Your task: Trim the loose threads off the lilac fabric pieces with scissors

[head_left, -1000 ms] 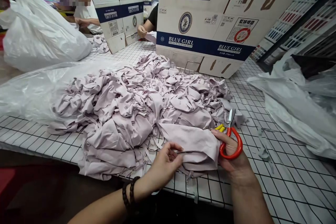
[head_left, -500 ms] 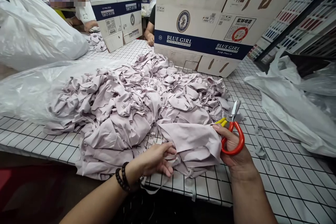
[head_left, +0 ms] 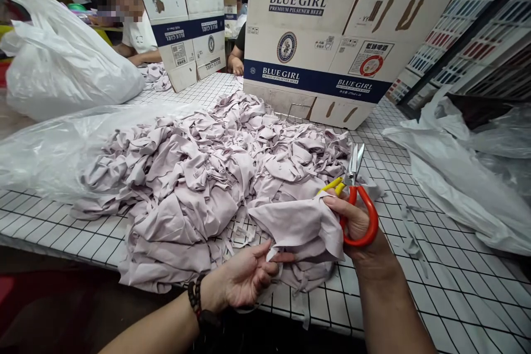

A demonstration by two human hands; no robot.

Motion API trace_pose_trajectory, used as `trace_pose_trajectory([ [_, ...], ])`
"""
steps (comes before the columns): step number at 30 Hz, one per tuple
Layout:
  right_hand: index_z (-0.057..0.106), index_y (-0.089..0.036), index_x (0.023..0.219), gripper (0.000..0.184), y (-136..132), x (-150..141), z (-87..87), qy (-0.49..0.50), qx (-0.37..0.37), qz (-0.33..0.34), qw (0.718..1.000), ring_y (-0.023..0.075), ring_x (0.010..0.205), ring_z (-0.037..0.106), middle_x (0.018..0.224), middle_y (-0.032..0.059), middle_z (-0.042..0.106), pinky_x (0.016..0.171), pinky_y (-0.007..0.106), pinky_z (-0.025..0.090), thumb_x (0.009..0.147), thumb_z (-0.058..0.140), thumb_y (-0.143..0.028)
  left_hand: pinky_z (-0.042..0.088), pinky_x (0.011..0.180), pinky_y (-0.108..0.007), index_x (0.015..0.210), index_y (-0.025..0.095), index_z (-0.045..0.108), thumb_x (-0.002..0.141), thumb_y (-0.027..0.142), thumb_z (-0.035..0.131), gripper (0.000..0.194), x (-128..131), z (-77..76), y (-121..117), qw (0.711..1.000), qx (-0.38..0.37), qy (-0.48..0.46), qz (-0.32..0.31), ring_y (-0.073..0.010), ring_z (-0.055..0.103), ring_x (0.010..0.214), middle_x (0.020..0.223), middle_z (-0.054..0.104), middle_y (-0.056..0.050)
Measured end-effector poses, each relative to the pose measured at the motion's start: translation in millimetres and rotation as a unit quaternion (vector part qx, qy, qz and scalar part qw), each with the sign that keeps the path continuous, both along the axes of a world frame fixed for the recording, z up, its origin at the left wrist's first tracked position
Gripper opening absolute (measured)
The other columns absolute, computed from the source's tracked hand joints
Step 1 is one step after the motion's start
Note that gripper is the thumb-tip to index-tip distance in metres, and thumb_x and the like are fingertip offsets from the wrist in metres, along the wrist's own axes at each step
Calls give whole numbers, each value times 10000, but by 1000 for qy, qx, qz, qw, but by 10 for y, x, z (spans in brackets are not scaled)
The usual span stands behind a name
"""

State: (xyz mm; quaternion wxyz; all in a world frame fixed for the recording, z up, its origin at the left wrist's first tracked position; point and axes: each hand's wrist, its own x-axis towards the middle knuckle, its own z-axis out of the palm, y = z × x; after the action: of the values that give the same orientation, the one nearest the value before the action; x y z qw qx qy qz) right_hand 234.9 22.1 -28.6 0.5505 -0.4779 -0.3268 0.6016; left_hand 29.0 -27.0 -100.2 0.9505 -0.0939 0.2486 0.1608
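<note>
A big heap of pale lilac fabric pieces (head_left: 207, 177) covers the white gridded table (head_left: 415, 287). My left hand (head_left: 249, 276), a bead bracelet at its wrist, pinches the lower edge of one lilac fabric piece (head_left: 298, 227) at the near edge of the heap. My right hand (head_left: 357, 221) grips red-handled scissors (head_left: 360, 199) with their blades pointing up and away, and its fingertips also pinch the right corner of that same piece. The piece is lifted slightly between both hands.
A large Blue Girl cardboard box (head_left: 327, 44) stands behind the heap, a smaller one (head_left: 186, 22) further left. White plastic bags lie at the left (head_left: 62, 66) and right (head_left: 468, 177). Other people (head_left: 136, 33) work at the table's far side. Thin fabric strips (head_left: 410, 232) lie at right.
My left hand has shifted right and turned palm-up, pinching the piece's lower edge. My right hand with the scissors has risen slightly, lifting the piece off the heap.
</note>
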Motion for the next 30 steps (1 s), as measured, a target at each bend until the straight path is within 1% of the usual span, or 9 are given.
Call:
trace_pose_trajectory([
  [3, 653, -225, 671, 149, 26, 9, -13, -15, 18, 18, 1000, 140, 566, 610, 638, -37, 644, 579, 253, 537, 596, 775, -265, 305, 280, -102, 1067, 84, 594, 1016, 461, 290, 487, 6, -52, -67, 999, -1, -53, 9, -81, 550, 342, 470, 402, 82],
  [8, 645, -228, 686, 147, 58, 3, -27, -39, 36, 26, 998, 146, 554, 609, 628, -35, 633, 577, 273, 538, 625, 761, -293, 248, 266, -91, 912, 152, 593, 915, 369, 603, 217, 22, -142, -161, 992, 34, -92, 77, -47, 553, 354, 554, 481, 88],
  [11, 633, -226, 707, 176, 70, 20, -36, -58, 41, 20, 997, 158, 566, 618, 636, -31, 632, 588, 287, 535, 618, 760, -310, 344, 273, -105, 852, 163, 576, 807, 368, 734, 262, 29, -127, -182, 985, 103, -4, 138, -70, 638, 437, 748, 619, 53],
  [14, 612, -228, 715, 210, 76, 61, -51, -82, 43, 4, 996, 172, 596, 626, 652, -26, 626, 594, 294, 529, 610, 755, -340, 388, 259, -132, 865, 149, 599, 759, 432, 761, 343, 6, 23, -178, 944, 249, 118, 180, -82, 622, 390, 779, 657, 25],
  [17, 586, -229, 712, 241, 75, 104, -102, -114, 38, -21, 993, 166, 604, 604, 653, -30, 598, 572, 281, 509, 607, 752, -369, 373, 256, -129, 902, 123, 633, 762, 479, 741, 398, -47, 272, -165, 902, 369, 169, 148, -61, 567, 320, 806, 696, -23],
  [21, 525, -218, 638, 307, 63, 145, -266, -186, 18, -57, 981, 102, 480, 458, 551, -65, 490, 441, 225, 383, 580, 793, -354, 340, 285, -108, 969, 118, 671, 750, 482, 744, 432, -96, 535, -139, 870, 424, 232, 95, -18, 535, 320, 945, 724, -77],
  [23, 504, -217, 610, 343, 59, 169, -358, -229, 7, -72, 971, 81, 439, 380, 501, -82, 435, 405, 213, 305, 557, 815, -352, 308, 286, -108, 944, 113, 684, 738, 495, 742, 438, -106, 581, -122, 858, 435, 263, 70, -1, 505, 309, 939, 723, -73],
  [26, 500, -227, 623, 355, 51, 221, -414, -284, -7, -97, 954, 92, 439, 367, 487, -78, 427, 412, 226, 291, 573, 798, -413, 260, 279, -120, 834, 102, 676, 736, 506, 732, 419, -121, 583, -101, 843, 451, 291, 30, 5, 468, 294, 859, 714, -50],
  [30, 548, -227, 687, 348, -44, 268, -270, -366, -25, -143, 919, 138, 550, 458, 646, -12, 564, 461, 247, 331, 541, 833, -363, 222, 285, -131, 768, 115, 638, 769, 517, 695, 407, -130, 567, -81, 800, 495, 337, 26, -14, 444, 296, 666, 639, 3],
])
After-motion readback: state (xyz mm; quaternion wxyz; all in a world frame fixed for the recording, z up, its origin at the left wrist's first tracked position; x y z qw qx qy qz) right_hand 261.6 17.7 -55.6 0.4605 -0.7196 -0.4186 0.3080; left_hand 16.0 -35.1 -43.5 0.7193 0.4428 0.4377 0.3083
